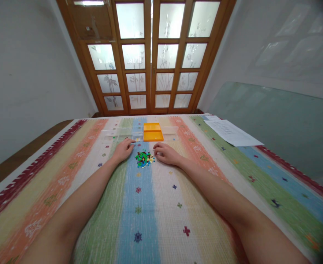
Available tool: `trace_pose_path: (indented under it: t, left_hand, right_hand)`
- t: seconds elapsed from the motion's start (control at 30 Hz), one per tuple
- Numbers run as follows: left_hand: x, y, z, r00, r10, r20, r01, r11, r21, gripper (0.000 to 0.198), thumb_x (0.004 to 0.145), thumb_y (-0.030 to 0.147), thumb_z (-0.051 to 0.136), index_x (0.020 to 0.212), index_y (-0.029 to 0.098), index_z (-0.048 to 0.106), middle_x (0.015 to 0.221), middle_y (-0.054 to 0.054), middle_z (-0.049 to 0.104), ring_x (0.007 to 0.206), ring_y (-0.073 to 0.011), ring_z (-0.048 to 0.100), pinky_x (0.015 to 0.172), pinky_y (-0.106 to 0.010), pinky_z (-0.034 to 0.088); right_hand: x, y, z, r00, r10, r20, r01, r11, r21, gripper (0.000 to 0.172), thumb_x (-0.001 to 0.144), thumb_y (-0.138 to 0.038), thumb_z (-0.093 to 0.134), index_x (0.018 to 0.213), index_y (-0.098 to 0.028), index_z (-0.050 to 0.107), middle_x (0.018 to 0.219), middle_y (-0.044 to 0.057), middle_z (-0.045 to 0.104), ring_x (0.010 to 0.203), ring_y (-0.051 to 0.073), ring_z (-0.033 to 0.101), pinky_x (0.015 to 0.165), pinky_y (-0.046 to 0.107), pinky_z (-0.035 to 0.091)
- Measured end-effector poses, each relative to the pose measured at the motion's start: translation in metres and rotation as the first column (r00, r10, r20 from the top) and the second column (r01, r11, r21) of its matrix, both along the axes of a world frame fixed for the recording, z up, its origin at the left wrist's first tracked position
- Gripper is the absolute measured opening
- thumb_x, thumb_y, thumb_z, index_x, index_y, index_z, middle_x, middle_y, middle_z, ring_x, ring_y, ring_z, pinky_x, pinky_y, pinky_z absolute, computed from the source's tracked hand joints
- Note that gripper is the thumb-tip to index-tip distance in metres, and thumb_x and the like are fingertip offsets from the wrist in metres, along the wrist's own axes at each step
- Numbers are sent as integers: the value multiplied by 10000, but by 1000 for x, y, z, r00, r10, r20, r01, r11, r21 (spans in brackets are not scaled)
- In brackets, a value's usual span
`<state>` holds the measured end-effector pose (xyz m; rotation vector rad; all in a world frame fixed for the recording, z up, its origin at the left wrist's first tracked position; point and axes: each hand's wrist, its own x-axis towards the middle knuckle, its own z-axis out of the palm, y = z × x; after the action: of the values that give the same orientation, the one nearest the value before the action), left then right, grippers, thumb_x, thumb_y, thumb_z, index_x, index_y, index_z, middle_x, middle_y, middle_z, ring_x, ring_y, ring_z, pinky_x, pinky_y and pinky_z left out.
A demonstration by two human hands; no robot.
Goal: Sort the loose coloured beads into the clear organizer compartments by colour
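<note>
Wooden doors (120,71) with 16 frosted panes close off the far end of the room, and a striped cloth (147,205) covers the table in front of them. Printed sheets (231,132) lie toward the right edge. On the blue stripe, between the person's 2 hands, sits a loose pile of small pieces (144,159) in green, blue, dark red and pale yellow. Just beyond it stands an open orange box (153,131) split into 2 compartments, with a clear tray (120,129) on its left and another clear container (170,128) on its right.

The left hand (123,149) reaches forward, its fingertips at the near edge of the clear tray; whether they pinch anything cannot be told. The right hand (165,153) rests just right of the pile, fingers curled inward; whether it grips a piece is also too small to tell.

For careful handling, it would seem best to take 1 piece at a time from the pile's edge, between thumb and index fingertip, so neighbours are not dragged along. Keeping the wrists low should steady the fingers, and a light touch near the tray would probably avoid nudging it.
</note>
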<state>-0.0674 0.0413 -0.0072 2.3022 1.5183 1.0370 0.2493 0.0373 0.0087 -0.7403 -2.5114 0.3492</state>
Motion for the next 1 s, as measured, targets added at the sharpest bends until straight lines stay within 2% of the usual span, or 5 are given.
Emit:
trace_pose_path:
  t: [0.13, 0.3, 0.73, 0.87, 1.0]
  left_hand:
    - [-1, 1, -1, 1000, 1, -24, -1, 1000, -1, 318, 954, 291, 544, 1200, 234, 739, 1100, -85, 697, 873, -229, 647, 867, -370, 507]
    - [-1, 1, -2, 999, -8, -31, 8, 1000, -2, 320, 954, 291, 552, 1204, 233, 744, 1131, -91, 696, 900, -234, 651, 878, -375, 510]
    - [-1, 2, -3, 993, -21, -120, 21, 1000, -5, 310, 975, 295, 531, 1207, 232, 726, 1199, -78, 694, 945, -225, 660, 906, -383, 526]
    - [-1, 1, -3, 991, -22, -129, 23, 1000, 4, 314, 979, 298, 524, 1214, 235, 722, 1210, -76, 691, 968, -228, 660, 927, -392, 527]
    - [0, 0, -1, 987, -20, -157, 20, 1000, -2, 314, 979, 299, 523, 1217, 230, 717, 1212, -77, 689, 971, -229, 662, 924, -398, 534]
  right_hand:
    - [-1, -7, 5, 999, 36, 30, -35, 999, -38, 164, 862, -146, 615, 936, -218, 742, 1185, 84, 660, 1087, 236, 611, 1008, 389, 493]
    - [-2, -8, 7, 998, 58, 17, -58, 998, -16, 167, 871, -184, 653, 1002, -217, 752, 1164, 84, 657, 1070, 232, 606, 1009, 388, 483]
    - [-3, -1, -5, 992, 102, -68, -103, 995, -4, 100, 895, -170, 684, 959, -215, 746, 1176, 90, 645, 1067, 226, 607, 979, 374, 482]
    - [-1, 4, -6, 996, 22, -86, -19, 999, 42, 72, 919, -212, 668, 948, -218, 733, 1174, 93, 658, 1086, 236, 606, 988, 377, 465]
    - [11, 20, -8, 960, -229, -159, 249, 961, 121, 91, 920, -220, 651, 965, -215, 729, 1128, 96, 686, 1076, 257, 602, 997, 408, 434]
